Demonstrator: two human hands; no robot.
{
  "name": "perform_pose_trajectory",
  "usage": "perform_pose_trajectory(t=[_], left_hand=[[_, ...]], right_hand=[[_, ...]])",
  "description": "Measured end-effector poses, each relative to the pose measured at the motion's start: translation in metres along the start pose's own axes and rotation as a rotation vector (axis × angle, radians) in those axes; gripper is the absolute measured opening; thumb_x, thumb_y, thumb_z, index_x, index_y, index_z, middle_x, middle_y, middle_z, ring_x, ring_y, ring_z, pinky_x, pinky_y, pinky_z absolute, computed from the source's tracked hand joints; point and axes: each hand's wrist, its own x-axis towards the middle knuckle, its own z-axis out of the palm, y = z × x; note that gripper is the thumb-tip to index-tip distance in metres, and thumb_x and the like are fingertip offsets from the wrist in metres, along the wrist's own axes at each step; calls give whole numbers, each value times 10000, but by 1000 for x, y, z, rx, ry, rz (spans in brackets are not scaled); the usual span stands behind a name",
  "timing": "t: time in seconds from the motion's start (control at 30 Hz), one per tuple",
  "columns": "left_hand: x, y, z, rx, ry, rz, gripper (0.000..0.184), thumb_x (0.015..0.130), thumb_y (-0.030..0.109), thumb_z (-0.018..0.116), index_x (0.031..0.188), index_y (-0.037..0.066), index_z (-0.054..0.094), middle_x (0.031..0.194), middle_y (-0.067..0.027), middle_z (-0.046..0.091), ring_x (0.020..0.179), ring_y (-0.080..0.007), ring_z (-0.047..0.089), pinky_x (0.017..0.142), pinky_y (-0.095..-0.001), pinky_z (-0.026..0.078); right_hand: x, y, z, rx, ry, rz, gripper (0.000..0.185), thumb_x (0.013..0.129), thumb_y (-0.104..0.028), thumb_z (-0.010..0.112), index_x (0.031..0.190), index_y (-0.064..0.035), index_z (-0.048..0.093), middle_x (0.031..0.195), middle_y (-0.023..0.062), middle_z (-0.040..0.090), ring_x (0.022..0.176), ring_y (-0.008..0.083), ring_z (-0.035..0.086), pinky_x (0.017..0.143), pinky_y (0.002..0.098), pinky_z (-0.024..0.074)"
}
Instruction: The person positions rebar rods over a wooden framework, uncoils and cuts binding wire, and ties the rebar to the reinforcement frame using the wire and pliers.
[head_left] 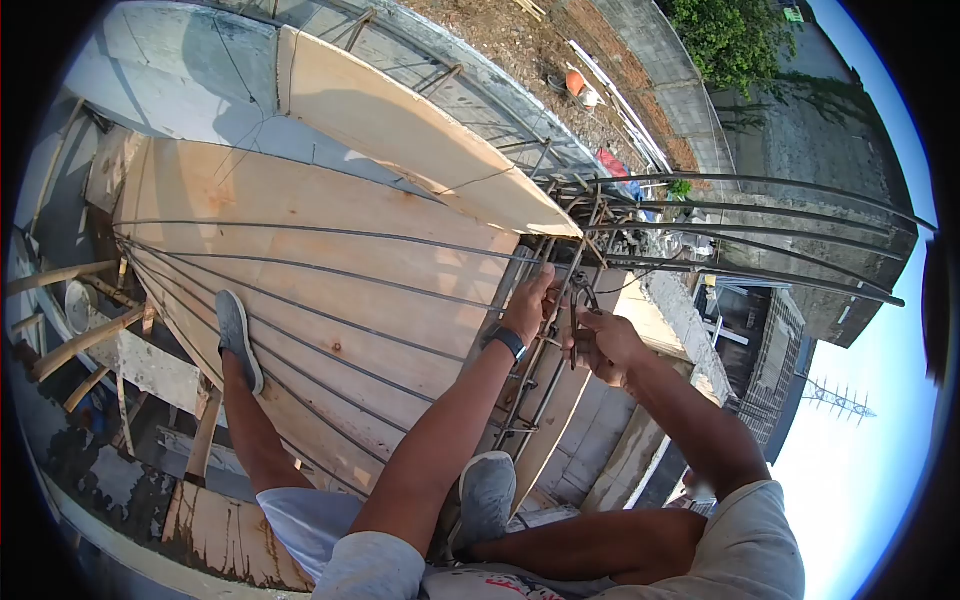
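My right hand [608, 348] is closed round the handles of dark metal pincers [580, 295], whose jaws point up at the crossing steel bars. Just left of it, my left hand [530, 305], with a dark watch [509, 341] on the wrist, has its fingers bent against the rebar cage [535, 375]. What those fingers pinch, if anything, is too small to make out. Several long thin rebars [340, 275] fan out across the plywood sheet [290, 200] and end near my left hand.
Thick rebars [780, 225] stick out to the right beyond the cage. An upright plywood panel [400, 130] borders the sheet. My shoes [238, 340] rest on the sheet and near the cage. Wooden poles [85, 340] stand below at left. Bare soil [490, 50] lies beyond the wall.
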Motion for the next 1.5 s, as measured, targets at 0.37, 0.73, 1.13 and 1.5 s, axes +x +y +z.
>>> perform_pose_trajectory(t=[0.37, 0.73, 1.13, 1.5], left_hand=[[-6, 12, 13, 132, 262, -93, 460, 973, 507, 528, 1000, 66, 656, 774, 11, 598, 711, -79, 549, 635, -266, 447], [9, 33, 28, 1115, 184, 66, 368, 904, 390, 642, 907, 26, 691, 806, -131, 708, 803, -291, 675, 743, -393, 507], [-28, 82, 53, 1196, 269, 372, 208, 887, 254, 676, 960, 61, 698, 916, -162, 710, 886, -339, 683, 801, -415, 536], [46, 276, 41, 2264, 506, 196, 527, 982, 495, 387, 1044, 83, 711, 1110, -152, 690, 1056, -345, 643, 913, -470, 478]], right_hand=[[-5, 11, -16, -244, 44, 58, 263, 832, -246, 783, 919, -34, 654, 731, 55, 667, 584, 148, 647, 482, 291, 507], [-23, -44, 25, -1915, 421, 225, 655, 781, -396, 748, 1303, -31, 595, 1342, 237, 507, 1101, 381, 601, 737, 578, 533], [4, -68, 11, -1770, 89, -78, 199, 775, -68, 685, 961, -43, 749, 983, 151, 730, 833, 267, 707, 636, 455, 567], [-1, 11, -11, 816, 37, 26, 191, 1032, -254, 489, 988, -71, 520, 842, 123, 587, 655, 208, 560, 585, 365, 510]])
